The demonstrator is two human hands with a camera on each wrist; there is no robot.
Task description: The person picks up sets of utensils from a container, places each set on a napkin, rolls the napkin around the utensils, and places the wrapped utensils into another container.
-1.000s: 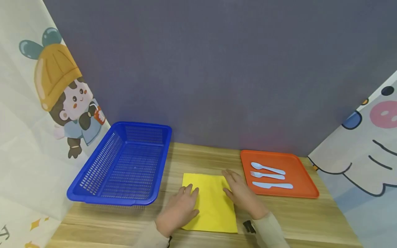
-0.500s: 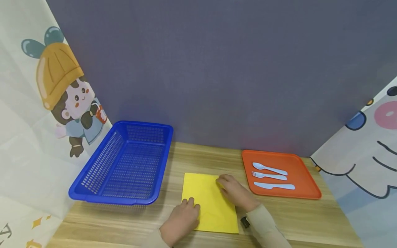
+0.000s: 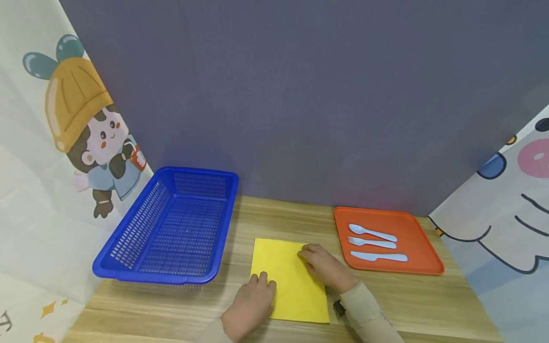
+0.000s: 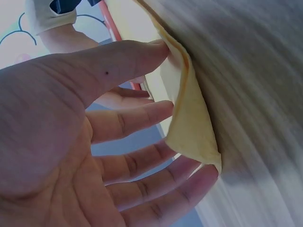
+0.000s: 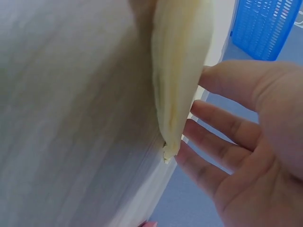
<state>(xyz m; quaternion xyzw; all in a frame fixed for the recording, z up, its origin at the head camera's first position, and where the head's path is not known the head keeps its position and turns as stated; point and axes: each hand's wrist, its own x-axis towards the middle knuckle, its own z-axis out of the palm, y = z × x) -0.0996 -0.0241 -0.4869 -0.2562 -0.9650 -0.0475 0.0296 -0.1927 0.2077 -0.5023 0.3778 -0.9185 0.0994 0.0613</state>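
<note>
A yellow folded cloth (image 3: 287, 281) lies flat on the wooden table in front of me, its stacked layers showing at the edge in both wrist views. Over its lower left side rests my left hand (image 3: 250, 302), thumb and fingertips touching the cloth (image 4: 196, 127) from above. My right hand (image 3: 328, 269) touches the upper right side with slightly bent fingers. In the right wrist view, the thumb and fingertips of that hand (image 5: 246, 137) meet the top face of the cloth (image 5: 182, 71). Neither hand wraps round the cloth.
A blue perforated basket (image 3: 228, 214) stands at the left. On the right is an orange tray (image 3: 416, 238) bearing a white spoon (image 3: 373, 233), fork (image 3: 372, 243) and knife (image 3: 379, 257). A dark grey panel (image 3: 291, 105) rises behind the table.
My left hand has drawn back slightly toward me along the cloth. My right hand has slid a little left and nearer, its fingers more bent. Over the last half second both hands stay almost still.
</note>
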